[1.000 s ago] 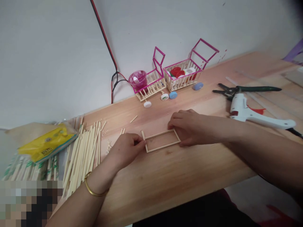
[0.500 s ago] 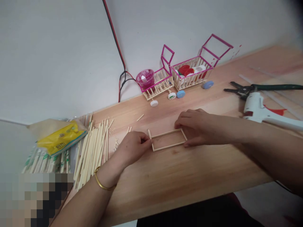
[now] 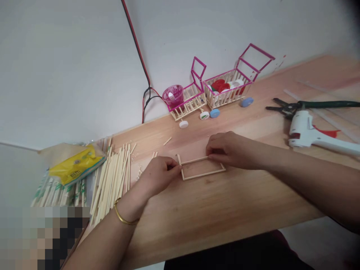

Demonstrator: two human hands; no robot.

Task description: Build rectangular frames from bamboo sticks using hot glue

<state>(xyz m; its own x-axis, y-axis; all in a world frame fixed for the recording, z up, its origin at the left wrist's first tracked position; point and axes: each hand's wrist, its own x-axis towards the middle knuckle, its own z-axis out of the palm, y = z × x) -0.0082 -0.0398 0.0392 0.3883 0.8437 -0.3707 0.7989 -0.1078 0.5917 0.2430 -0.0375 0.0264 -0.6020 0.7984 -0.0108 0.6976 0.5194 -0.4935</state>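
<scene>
Wooden worktop [image 3: 225,210]: left hand [image 3: 157,176] fingers clamped on stick frame [image 3: 204,174] left end; right hand [image 3: 230,152] fingers pinched on far rail. Advised: hold frame flat, corners square.

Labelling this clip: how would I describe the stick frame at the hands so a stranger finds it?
On the wooden table, look front and centre, between the left hand and right hand. A flat rectangle of four bare sticks lies there. Unlike the loose stick pile to its left and the pink-edged carts by the wall, it is an unpainted open outline.
</scene>
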